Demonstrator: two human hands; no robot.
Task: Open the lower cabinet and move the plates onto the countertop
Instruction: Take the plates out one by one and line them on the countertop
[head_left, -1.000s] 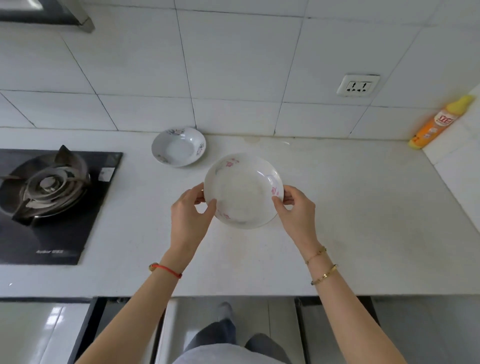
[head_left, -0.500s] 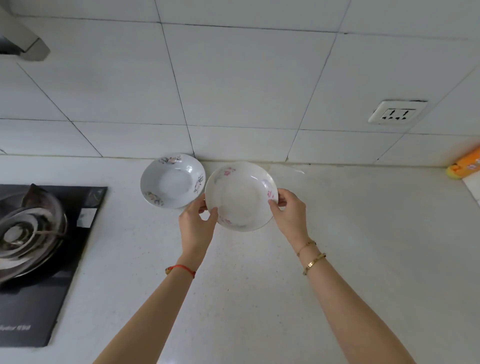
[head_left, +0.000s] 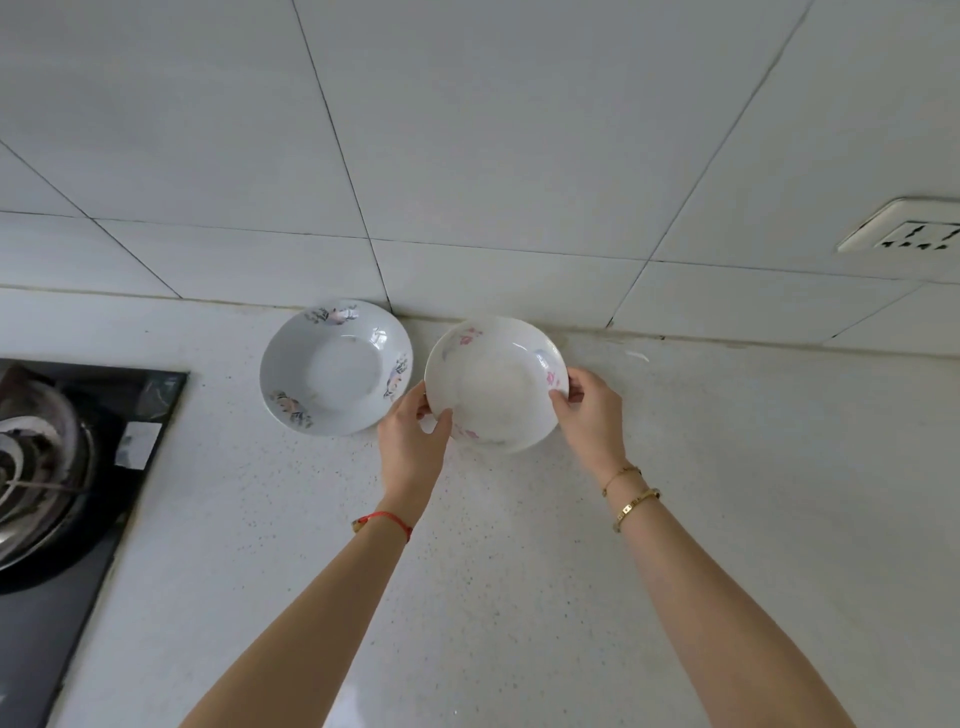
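Observation:
A white plate with pink flowers (head_left: 493, 382) is held low over the back of the white countertop (head_left: 519, 545), near the tiled wall. My left hand (head_left: 413, 434) grips its left rim and my right hand (head_left: 589, 413) grips its right rim, thumbs over the edge. Whether the plate touches the counter I cannot tell. Just to its left a second white plate with grey and pink flowers (head_left: 335, 366) rests on the countertop, nearly touching the held one. The lower cabinet is out of view.
A black gas hob with a metal burner (head_left: 47, 467) fills the left edge of the counter. A white wall socket (head_left: 909, 228) sits on the tiles at upper right. Bare countertop stretches to the right of the plates and toward me.
Both hands have carried the pink-flowered plate away from me toward the wall, to a spot beside the other plate. The view has tilted up, so the cabinet front and the orange bottle have left the frame.

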